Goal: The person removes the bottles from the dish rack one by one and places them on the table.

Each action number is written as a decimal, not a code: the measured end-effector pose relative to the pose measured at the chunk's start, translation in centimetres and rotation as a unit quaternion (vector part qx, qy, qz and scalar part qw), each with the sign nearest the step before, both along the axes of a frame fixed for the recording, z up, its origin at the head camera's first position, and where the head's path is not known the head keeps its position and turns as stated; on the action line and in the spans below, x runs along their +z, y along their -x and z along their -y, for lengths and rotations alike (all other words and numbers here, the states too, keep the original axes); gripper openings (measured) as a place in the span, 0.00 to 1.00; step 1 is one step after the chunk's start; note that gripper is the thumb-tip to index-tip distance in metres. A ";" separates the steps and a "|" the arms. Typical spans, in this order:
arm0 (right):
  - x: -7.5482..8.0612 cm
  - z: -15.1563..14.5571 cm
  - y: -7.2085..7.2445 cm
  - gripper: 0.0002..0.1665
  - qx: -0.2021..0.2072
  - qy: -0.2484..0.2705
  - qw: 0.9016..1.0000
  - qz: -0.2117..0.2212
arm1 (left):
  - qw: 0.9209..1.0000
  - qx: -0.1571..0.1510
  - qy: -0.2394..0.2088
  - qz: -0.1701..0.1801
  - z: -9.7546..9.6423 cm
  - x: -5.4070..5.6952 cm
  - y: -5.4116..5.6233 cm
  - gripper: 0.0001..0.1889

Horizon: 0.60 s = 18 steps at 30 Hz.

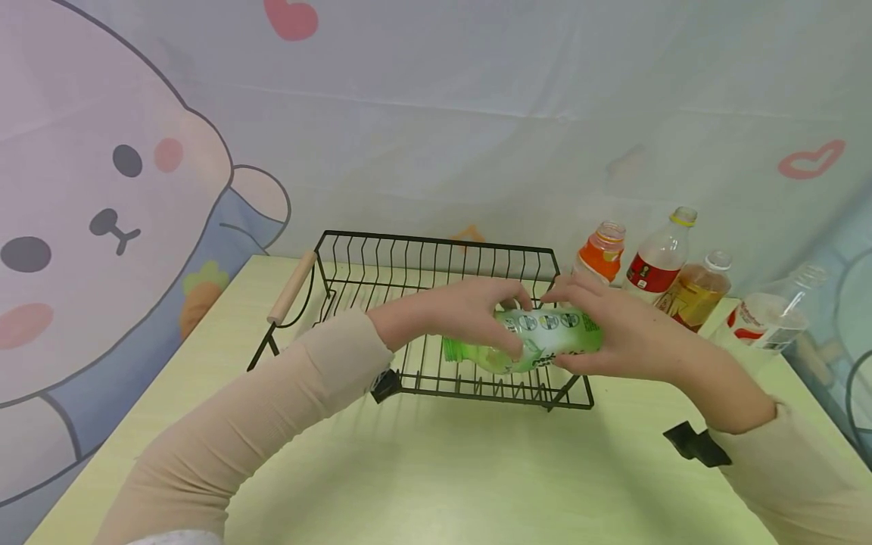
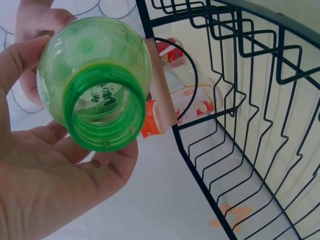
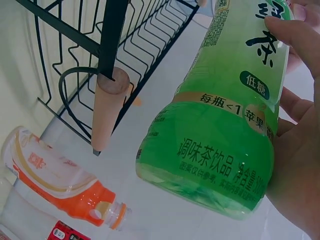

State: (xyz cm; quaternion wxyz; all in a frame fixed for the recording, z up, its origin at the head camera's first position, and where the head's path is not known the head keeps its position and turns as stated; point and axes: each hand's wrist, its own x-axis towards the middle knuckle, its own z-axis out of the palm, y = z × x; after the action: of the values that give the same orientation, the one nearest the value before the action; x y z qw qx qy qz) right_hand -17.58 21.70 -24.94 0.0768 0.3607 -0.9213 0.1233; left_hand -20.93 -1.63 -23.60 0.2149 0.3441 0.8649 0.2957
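A green-labelled plastic drink bottle [image 1: 545,338] lies sideways in the air above a black wire dish rack [image 1: 436,390]. Its capless green mouth [image 2: 105,107] points left in the head view. My left hand [image 1: 470,314] grips it near the neck end, thumb and fingers on opposite sides. My right hand [image 1: 623,333] holds the bottle [image 3: 215,115] toward its base, the thumb lying along the label. Both hands are over the right part of the rack, whose wooden handle [image 3: 107,110] shows below the bottle in the right wrist view.
Right of the rack stand several capless bottles: one with an orange label [image 1: 601,257], one with a red label [image 1: 650,272], one with a yellowish label [image 1: 696,291], and a clear one [image 1: 770,314]. A printed cloth [image 1: 477,113] hangs behind the table [image 1: 436,477].
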 end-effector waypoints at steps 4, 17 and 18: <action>-0.1 0.1 -0.1 0.34 -0.007 0.000 1.000 0.023 | 1.000 -0.006 0.001 -0.008 -0.1 0.0 0.0 0.28; -0.5 0.1 -0.3 0.30 -0.023 0.008 0.997 0.069 | 1.000 -0.005 0.011 -0.018 -0.2 -0.1 -0.1 0.27; -0.5 0.1 -0.3 0.30 -0.024 0.008 0.997 0.070 | 1.000 -0.005 0.009 -0.018 -0.2 -0.1 -0.1 0.27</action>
State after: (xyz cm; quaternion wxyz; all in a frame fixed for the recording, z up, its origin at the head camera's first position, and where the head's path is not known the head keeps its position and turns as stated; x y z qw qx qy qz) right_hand -17.31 21.63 -25.46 0.0180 0.3288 -0.9316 0.1539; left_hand -20.87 -1.41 -23.68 0.2042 0.3512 0.8696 0.2807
